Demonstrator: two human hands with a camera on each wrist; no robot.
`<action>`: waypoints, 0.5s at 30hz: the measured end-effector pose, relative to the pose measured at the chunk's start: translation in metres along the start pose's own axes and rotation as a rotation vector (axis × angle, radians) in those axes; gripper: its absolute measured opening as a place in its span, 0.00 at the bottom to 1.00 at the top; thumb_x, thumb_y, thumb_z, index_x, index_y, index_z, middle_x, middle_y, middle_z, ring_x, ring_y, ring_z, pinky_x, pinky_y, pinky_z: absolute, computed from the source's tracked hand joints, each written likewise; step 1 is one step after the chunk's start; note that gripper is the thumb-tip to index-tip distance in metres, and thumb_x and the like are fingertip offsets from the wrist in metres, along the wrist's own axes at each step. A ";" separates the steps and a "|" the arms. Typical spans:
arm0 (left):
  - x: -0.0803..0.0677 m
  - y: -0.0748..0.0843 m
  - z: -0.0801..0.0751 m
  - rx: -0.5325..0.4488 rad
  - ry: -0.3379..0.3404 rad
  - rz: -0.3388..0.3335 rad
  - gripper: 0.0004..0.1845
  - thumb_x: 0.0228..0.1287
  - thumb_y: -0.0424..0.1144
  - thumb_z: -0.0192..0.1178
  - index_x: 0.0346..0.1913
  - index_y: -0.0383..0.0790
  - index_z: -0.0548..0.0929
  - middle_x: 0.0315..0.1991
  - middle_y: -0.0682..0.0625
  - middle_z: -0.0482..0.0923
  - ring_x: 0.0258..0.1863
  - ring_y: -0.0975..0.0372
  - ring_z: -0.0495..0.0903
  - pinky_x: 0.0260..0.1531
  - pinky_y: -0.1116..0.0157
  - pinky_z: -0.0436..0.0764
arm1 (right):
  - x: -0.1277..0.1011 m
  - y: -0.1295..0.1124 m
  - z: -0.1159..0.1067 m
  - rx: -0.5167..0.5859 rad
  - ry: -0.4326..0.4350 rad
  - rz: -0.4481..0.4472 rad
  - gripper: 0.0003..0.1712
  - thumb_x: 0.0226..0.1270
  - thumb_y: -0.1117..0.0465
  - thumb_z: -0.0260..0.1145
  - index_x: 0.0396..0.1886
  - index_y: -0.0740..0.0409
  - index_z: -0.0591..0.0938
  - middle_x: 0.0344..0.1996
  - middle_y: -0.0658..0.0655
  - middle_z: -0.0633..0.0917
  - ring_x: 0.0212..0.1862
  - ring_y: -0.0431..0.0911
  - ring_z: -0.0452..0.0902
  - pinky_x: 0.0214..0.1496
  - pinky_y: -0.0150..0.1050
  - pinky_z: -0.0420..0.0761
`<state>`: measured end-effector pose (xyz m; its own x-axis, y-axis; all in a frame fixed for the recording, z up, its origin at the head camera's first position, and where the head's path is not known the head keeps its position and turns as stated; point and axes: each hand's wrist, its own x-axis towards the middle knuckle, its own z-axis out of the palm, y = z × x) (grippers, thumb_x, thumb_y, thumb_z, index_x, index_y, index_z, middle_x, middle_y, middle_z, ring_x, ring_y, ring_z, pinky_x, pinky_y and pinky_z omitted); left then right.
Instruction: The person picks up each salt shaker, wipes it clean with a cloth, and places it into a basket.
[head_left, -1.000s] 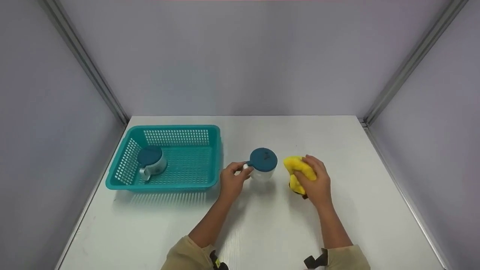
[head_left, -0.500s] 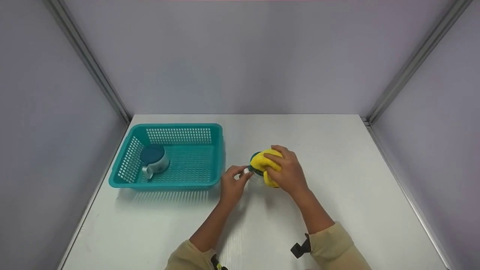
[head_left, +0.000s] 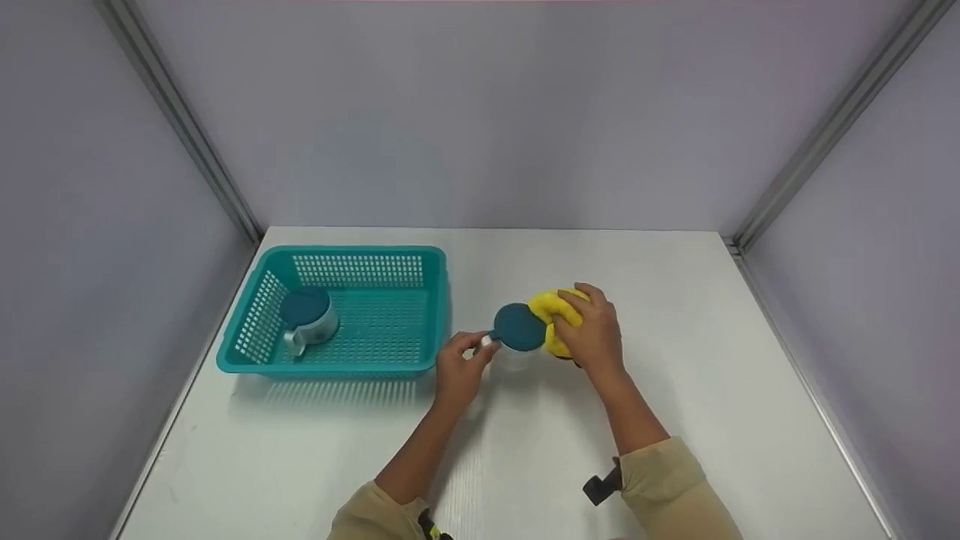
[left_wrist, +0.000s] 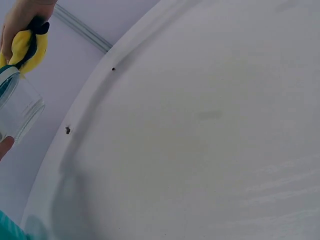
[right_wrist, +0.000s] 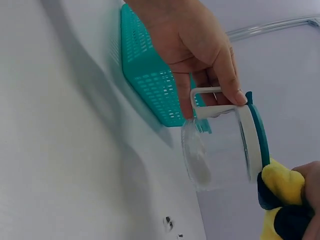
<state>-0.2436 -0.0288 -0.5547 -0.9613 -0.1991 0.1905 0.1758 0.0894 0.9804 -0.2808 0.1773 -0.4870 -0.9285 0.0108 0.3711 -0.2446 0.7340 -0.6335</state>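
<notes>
Sliding off the lid, the right hand [head_left: 594, 335] grips the yellow cloth [head_left: 551, 311] beside the cup [head_left: 519, 330]; the right wrist view alone shows the left hand [right_wrist: 192, 47] pinching its handle [right_wrist: 210, 102], basket [head_left: 352, 311] behind.

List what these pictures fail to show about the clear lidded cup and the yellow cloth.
- Head view: the dark teal lid covers the clear plastic cup's body.
- Head view: the right hand covers most of the yellow cloth.
- Left wrist view: frame edge crops the cup.

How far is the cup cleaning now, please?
Done: one lidded cup already sits in the teal basket. In hand: left hand grips the second cup's handle; right hand presses the yellow cloth beside its lid. Left: this cup is outside the basket.
</notes>
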 end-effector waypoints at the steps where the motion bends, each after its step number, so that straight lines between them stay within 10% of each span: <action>1: -0.001 0.005 -0.002 -0.017 -0.004 -0.016 0.09 0.60 0.34 0.69 0.43 0.38 0.88 0.34 0.47 0.81 0.38 0.60 0.78 0.39 0.69 0.84 | -0.001 0.002 0.002 0.030 0.014 0.000 0.23 0.62 0.56 0.72 0.56 0.53 0.84 0.62 0.57 0.76 0.59 0.56 0.72 0.60 0.51 0.77; 7: -0.003 0.030 -0.010 -0.125 -0.033 -0.039 0.10 0.63 0.31 0.66 0.46 0.33 0.86 0.36 0.43 0.80 0.42 0.58 0.80 0.41 0.63 0.87 | -0.014 0.011 0.016 0.278 0.101 0.009 0.22 0.64 0.56 0.71 0.57 0.51 0.83 0.62 0.55 0.75 0.61 0.50 0.73 0.64 0.46 0.77; 15: 0.003 0.010 -0.006 -0.145 0.002 -0.042 0.11 0.62 0.32 0.67 0.47 0.33 0.86 0.36 0.43 0.81 0.41 0.58 0.82 0.39 0.61 0.88 | -0.037 0.014 0.035 0.541 0.148 0.121 0.25 0.67 0.56 0.69 0.63 0.50 0.78 0.65 0.52 0.73 0.61 0.45 0.71 0.61 0.26 0.74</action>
<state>-0.2434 -0.0346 -0.5436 -0.9680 -0.2019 0.1492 0.1645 -0.0613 0.9845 -0.2597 0.1636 -0.5337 -0.9193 0.1964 0.3410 -0.2836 0.2701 -0.9201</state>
